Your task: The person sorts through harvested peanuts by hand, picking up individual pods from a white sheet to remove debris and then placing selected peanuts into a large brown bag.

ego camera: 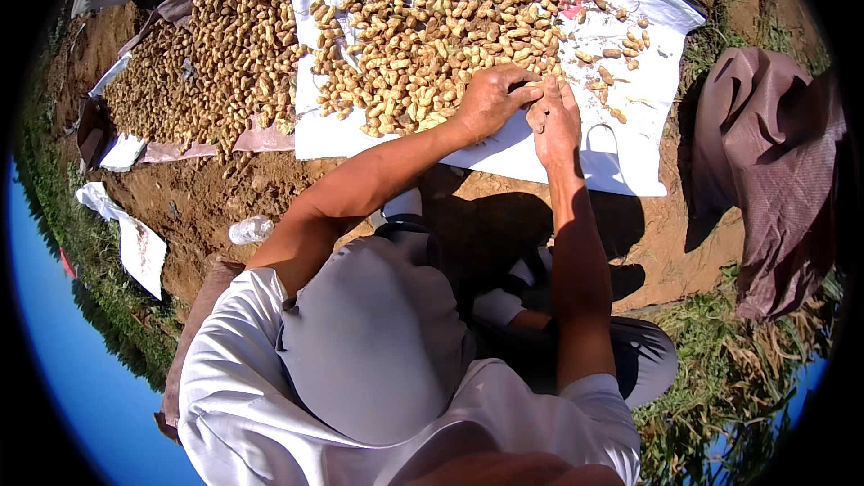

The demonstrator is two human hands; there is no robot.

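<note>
My left hand (496, 98) is over the near right edge of a heap of unshelled peanuts (418, 61). The heap is spread on a flattened white woven sack (628, 155) that bears printed writing. Fingertips bent, my right hand (559, 118) meets the left one there, and the two nearly touch. Between them the fingers hide whatever they may pinch, so I cannot tell whether a peanut is held. Scattered loose peanuts (611, 52) and crumbs of soil lie on the sack to the right of my hands.
More peanuts (223, 61) cover a brownish sheet on the left. A brown woven sack (763, 169) stands on the right. A clear plastic bottle (251, 229) and a white scrap of sacking (142, 250) lie on the bare soil (202, 216). Grass (702, 351) grows at lower right.
</note>
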